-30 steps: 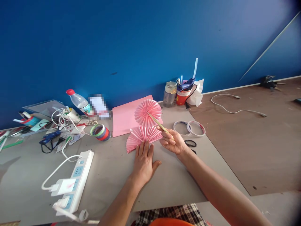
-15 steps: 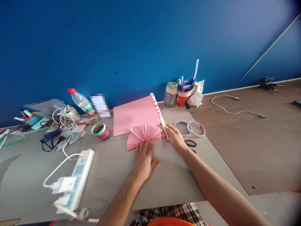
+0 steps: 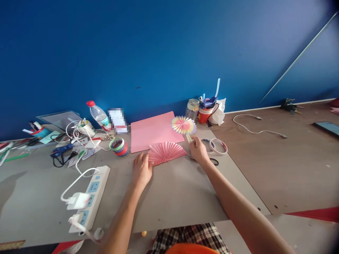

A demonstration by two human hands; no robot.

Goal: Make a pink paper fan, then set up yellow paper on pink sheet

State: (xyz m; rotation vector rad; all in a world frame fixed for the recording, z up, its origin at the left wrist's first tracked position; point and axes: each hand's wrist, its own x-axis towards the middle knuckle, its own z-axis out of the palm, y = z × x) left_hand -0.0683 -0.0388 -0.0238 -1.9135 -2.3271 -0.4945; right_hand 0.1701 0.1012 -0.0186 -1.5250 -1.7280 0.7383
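A pleated pink paper fan (image 3: 167, 152) lies spread in a half circle on the table. My left hand (image 3: 141, 168) is closed at its left end, with the thumb and fingers on the folded edge. In my right hand (image 3: 198, 150) is the handle of a small round pleated fan (image 3: 183, 125), yellow and pink with a pale rim. That round fan is held over the right corner of a pink paper sheet (image 3: 156, 128), which lies behind the half-circle fan. Black-handled scissors (image 3: 215, 162) rest beside my right wrist, partly hidden by it.
Tape rolls (image 3: 218, 146) lie to the right; stacked coloured tapes (image 3: 119, 147) stand left. A power strip (image 3: 92, 201) with plugs and cables sits front left. A glass jar (image 3: 192, 108), a red cup (image 3: 205, 115) of tools and a bottle (image 3: 98, 114) line the wall.
My left hand has slid left from the pink fan's middle to its left end. The round fan, edge-on before, now shows its face and is tilted left. The view has shifted slightly.
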